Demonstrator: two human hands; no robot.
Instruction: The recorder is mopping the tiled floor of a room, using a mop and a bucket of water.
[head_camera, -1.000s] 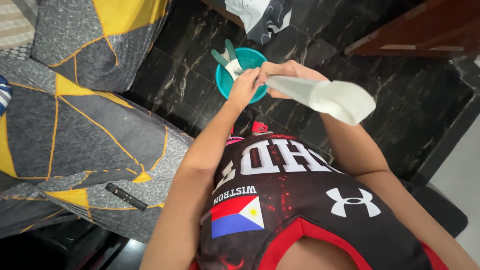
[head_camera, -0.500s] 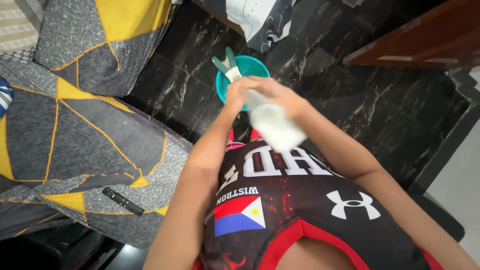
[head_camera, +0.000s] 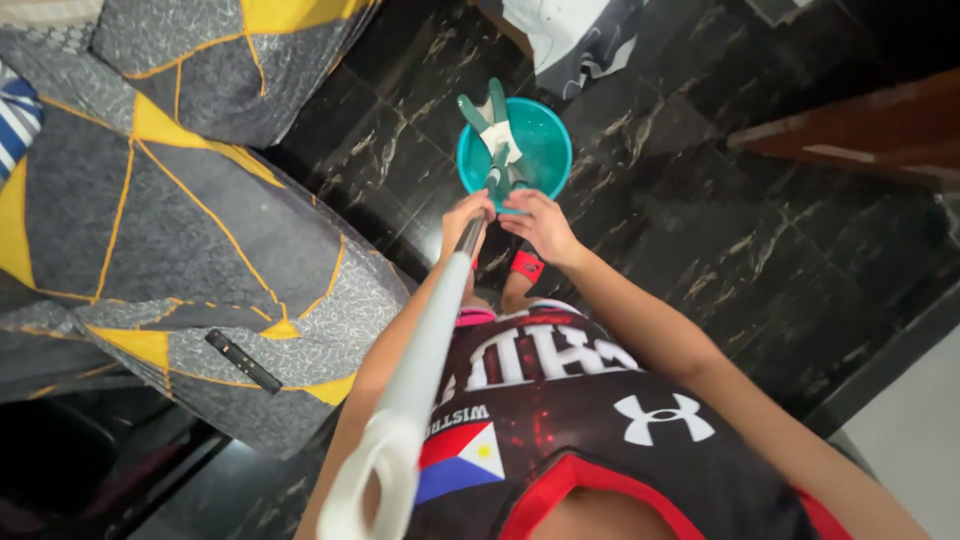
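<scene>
- Head view looks straight down: both hands meet on a white mop handle (head_camera: 430, 340) just above a teal bucket (head_camera: 545, 135) on the black marble floor (head_camera: 700, 230).
- Left hand (head_camera: 466, 217) has its fingers curled tight round the shaft.
- Right hand (head_camera: 540, 222) rests just beside it, fingers bent at the handle's lower end; whether they grip it, I cannot tell.
- Handle rises from the bucket toward the camera.
- Grey-and-yellow bedding (head_camera: 170, 220) lies alongside, a dark remote (head_camera: 243, 361) on it.
</scene>
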